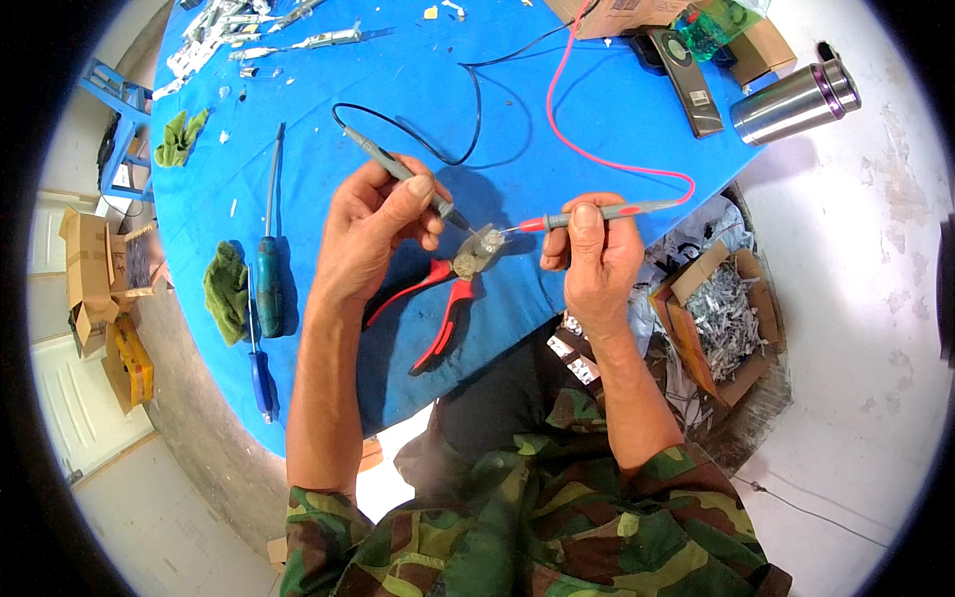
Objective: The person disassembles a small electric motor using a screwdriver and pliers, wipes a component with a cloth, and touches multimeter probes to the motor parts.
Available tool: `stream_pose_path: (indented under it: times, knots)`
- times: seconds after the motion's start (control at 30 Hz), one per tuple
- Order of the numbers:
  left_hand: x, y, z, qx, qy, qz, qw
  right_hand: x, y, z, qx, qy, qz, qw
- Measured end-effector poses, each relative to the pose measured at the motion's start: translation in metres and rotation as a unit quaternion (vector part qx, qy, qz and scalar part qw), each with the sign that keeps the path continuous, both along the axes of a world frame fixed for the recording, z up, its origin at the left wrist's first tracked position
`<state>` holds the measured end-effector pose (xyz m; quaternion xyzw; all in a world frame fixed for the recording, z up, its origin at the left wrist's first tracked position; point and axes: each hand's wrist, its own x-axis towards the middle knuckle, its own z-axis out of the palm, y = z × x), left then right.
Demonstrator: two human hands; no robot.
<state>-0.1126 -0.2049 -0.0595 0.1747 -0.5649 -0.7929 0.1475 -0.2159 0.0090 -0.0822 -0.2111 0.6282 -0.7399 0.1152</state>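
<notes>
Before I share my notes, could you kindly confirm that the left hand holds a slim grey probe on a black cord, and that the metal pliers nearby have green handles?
Not quite: the handles of the metal pliers are red, not green, as the head view shows. The left hand does hold the slim grey probe on a black cord.

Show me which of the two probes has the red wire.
The red-and-grey probe in the right hand: a red wire runs from its rear end, whereas the mostly grey probe in the left hand has a black wire.
</notes>
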Motion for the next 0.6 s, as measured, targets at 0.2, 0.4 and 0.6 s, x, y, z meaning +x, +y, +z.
stream_pose_path:
  times: [0.2, 0.4, 0.6]
  knots:
    - [-0.0001, -0.0011, -0.0016, -0.002, 0.003, -0.005, 1.0, -0.0004, 0.0007, 0.0013, 0.01, 0.01, -0.001, 1.0]
    - [-0.0002, 0.0008, -0.0002, -0.01, -0.001, -0.003, 1.0, 0.0004, 0.0005, 0.003, 0.018, 0.004, -0.006, 1.0]
    - [0.0, 0.0008, 0.0004, -0.002, 0.003, 0.002, 1.0, 0.0006, 0.0012, 0.0027, 0.02, -0.004, -0.003, 1.0]
